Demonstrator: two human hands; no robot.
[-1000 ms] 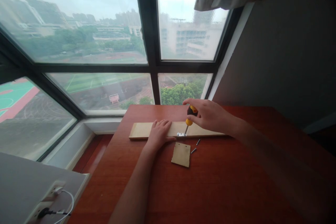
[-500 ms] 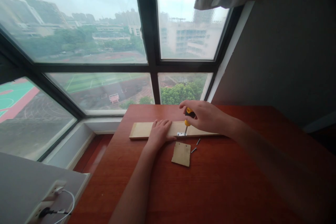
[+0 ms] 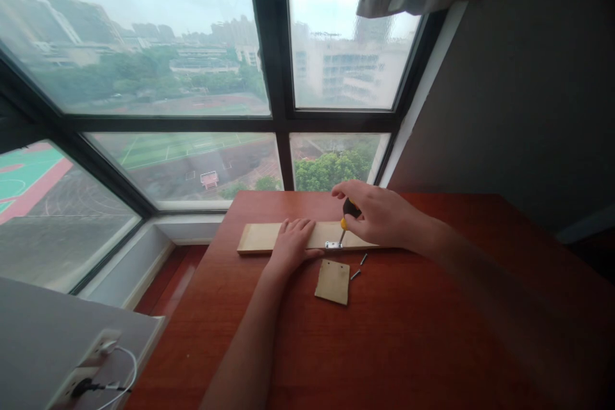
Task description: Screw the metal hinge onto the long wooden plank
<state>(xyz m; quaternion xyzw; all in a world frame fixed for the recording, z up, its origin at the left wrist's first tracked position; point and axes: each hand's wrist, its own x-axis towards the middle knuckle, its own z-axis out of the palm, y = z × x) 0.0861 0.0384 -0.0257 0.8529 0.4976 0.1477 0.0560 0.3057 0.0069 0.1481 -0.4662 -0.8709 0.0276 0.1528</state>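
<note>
Head view: the right hand [image 3: 379, 214] is closed around the black and yellow handle of a screwdriver [image 3: 346, 218], fingers curled over its top. The tool stands nearly upright, and its thin shaft runs down to a small metal hinge [image 3: 332, 245] at the near edge of a long wooden board [image 3: 262, 236]. The board lies crosswise on the red-brown table [image 3: 408, 333], toward the table's 12 o'clock side, near the window [image 3: 192, 77].

The left hand [image 3: 291, 242] lies palm down on the board at about 9 o'clock from the hinge, fingers together and flat, pressing the wood; it grips nothing.

A small square wooden piece [image 3: 332, 282] lies flat on the table at 6 o'clock from the hinge, just apart from the board. Two loose screws [image 3: 358, 266] lie at about 4 o'clock from the hinge, beside the square piece's far right corner.

At the frame's 7 o'clock corner a wall socket [image 3: 89, 365] holds plugs with a white cable. No brand, label or writing can be read on anything.
</note>
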